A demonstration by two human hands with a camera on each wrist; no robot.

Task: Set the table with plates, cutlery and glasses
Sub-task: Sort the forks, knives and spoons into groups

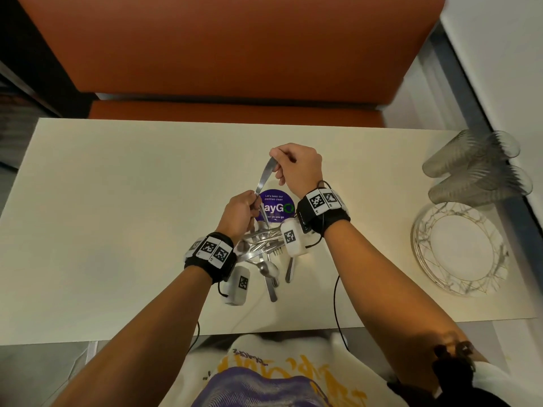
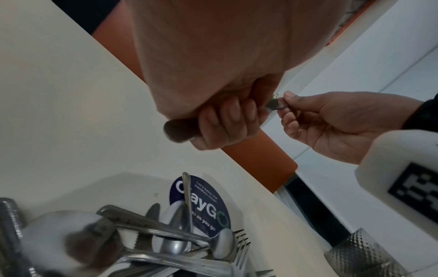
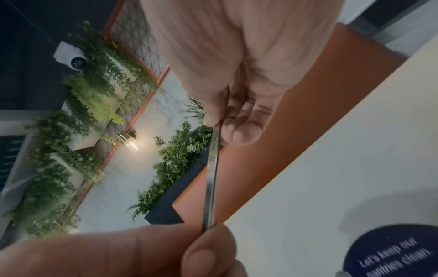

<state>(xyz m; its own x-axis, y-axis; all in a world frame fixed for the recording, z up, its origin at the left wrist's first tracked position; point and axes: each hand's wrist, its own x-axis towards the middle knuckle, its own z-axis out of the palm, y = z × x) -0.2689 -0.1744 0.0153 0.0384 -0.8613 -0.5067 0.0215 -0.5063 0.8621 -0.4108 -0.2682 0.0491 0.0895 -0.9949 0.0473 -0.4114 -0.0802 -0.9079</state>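
A table knife [image 1: 264, 176] is held above the cream table [image 1: 117, 186] by both hands. My left hand [image 1: 248, 205] grips its handle, fingers curled round it [image 2: 225, 120]. My right hand [image 1: 277, 160] pinches the blade tip between thumb and fingers; the serrated blade [image 3: 211, 178] runs down from that pinch. Below the hands lies a loose pile of cutlery [image 1: 264, 251] with spoons, forks and knives [image 2: 170, 241]. A stack of white plates [image 1: 458, 254] with a grey web pattern sits at the right. Textured glasses [image 1: 476, 168] stand behind it.
A round purple sticker [image 1: 277, 205] is on the table under the hands. An orange bench [image 1: 229, 54] runs along the far edge. The table's right edge is just past the plates and glasses. One glass [image 2: 365, 254] shows near the cutlery in the left wrist view.
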